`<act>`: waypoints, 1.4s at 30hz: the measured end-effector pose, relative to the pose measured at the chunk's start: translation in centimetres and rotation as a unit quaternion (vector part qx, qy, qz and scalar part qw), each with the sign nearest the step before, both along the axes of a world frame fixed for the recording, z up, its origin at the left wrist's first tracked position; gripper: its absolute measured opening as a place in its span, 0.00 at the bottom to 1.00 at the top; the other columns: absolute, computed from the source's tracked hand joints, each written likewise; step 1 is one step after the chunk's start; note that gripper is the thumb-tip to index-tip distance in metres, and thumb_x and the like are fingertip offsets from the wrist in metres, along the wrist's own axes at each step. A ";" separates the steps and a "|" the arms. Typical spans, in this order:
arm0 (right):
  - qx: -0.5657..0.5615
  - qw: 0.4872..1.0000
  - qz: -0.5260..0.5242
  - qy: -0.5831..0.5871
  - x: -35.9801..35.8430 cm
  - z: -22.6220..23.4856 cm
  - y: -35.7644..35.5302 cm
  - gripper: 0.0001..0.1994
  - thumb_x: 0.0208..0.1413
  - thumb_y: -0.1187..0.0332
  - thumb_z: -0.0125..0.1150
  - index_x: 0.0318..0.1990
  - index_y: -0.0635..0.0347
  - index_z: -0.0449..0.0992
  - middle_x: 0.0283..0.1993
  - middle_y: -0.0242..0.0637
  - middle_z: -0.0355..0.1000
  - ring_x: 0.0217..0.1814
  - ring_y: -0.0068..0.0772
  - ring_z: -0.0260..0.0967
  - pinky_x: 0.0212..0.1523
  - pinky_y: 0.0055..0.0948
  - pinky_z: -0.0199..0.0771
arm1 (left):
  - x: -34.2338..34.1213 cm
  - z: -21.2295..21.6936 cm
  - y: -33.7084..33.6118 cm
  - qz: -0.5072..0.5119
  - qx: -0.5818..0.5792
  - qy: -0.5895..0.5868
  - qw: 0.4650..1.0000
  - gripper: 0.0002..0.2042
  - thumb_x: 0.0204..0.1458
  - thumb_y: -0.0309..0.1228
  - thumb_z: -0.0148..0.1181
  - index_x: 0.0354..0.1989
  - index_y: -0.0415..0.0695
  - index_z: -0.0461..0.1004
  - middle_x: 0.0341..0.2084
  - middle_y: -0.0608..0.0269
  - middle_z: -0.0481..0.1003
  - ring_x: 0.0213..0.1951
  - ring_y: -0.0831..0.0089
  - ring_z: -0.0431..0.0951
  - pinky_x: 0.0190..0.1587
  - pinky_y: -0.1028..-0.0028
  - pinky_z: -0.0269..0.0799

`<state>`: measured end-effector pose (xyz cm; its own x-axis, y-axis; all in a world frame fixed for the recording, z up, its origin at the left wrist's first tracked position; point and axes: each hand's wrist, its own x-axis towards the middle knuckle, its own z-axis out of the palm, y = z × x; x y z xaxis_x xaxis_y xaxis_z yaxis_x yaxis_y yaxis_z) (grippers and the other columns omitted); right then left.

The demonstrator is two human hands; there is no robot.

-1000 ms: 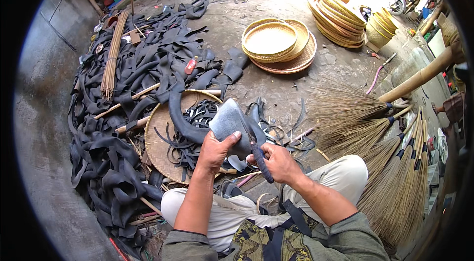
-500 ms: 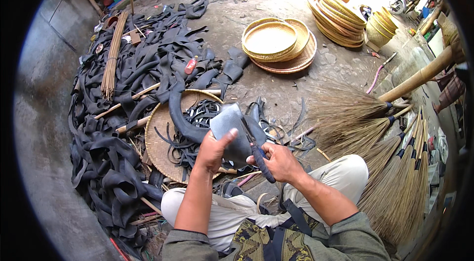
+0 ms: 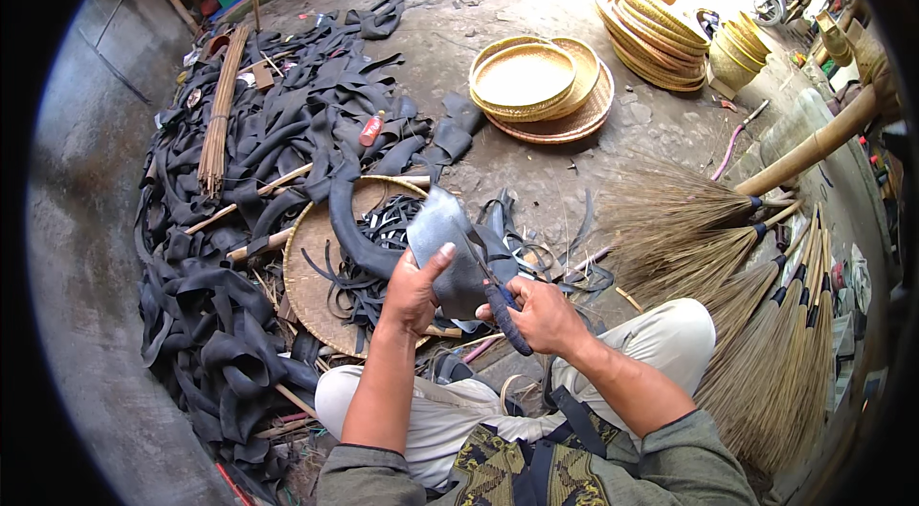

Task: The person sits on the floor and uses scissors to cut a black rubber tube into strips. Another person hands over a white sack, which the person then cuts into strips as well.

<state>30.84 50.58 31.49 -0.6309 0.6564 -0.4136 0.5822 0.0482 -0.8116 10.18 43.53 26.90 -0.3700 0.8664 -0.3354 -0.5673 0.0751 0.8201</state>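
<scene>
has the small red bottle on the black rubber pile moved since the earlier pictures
No, the small red bottle lies in the same spot on the black rubber pile.

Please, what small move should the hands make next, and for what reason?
Probably the right hand should advance the dark-handled cutting tool slightly along the grey sheet, while the left hand holds steady. The blade lies at the sheet's right side, and the left hand grips the sheet with its thumb on top.

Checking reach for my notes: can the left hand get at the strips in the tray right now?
Probably, but only by letting go first: the left hand grips the grey sheet; the strips lie close beside it in the open tray.
</scene>
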 end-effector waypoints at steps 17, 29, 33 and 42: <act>0.072 0.997 -0.009 0.008 -0.3 -0.7 -0.5 0.31 0.48 0.39 0.74 0.34 0.64 0.79 0.27 0.49 0.77 0.30 0.49 0.78 0.33 0.41 0.74 | 0.0 -0.3 0.3 0.048 0.024 -0.003 0.999 0.24 0.57 0.26 0.68 0.60 0.41 0.67 0.50 0.62 0.77 0.52 0.69 0.78 0.58 0.65 0.73; 0.151 0.988 -0.004 -0.039 -0.1 -1.9 -0.3 0.32 0.46 0.36 0.73 0.34 0.63 0.80 0.28 0.51 0.77 0.32 0.54 0.79 0.34 0.44 0.75 | 0.8 -0.4 0.2 0.037 0.006 0.005 0.999 0.21 0.57 0.24 0.67 0.58 0.40 0.68 0.48 0.62 0.77 0.47 0.71 0.79 0.56 0.69 0.73; 0.169 0.984 0.019 -0.056 -0.5 -2.5 -0.7 0.31 0.48 0.35 0.71 0.34 0.61 0.79 0.29 0.50 0.78 0.33 0.54 0.79 0.34 0.44 0.75 | 0.1 -0.2 0.3 0.067 0.030 0.026 0.997 0.20 0.57 0.23 0.65 0.57 0.41 0.68 0.46 0.63 0.77 0.46 0.70 0.79 0.54 0.67 0.75; 0.157 0.987 0.020 -0.027 -0.1 -2.8 -0.1 0.35 0.51 0.32 0.65 0.40 0.62 0.75 0.27 0.57 0.77 0.34 0.64 0.78 0.36 0.54 0.76 | 0.8 -1.4 0.0 0.018 -0.019 0.101 0.995 0.18 0.57 0.25 0.66 0.54 0.41 0.70 0.42 0.62 0.79 0.41 0.67 0.81 0.44 0.63 0.81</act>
<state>30.79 50.49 28.69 -0.6415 0.7327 -0.2271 0.6166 0.3165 -0.7208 10.96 43.54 25.50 -0.4633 0.8399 -0.2826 -0.3937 0.0906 0.9148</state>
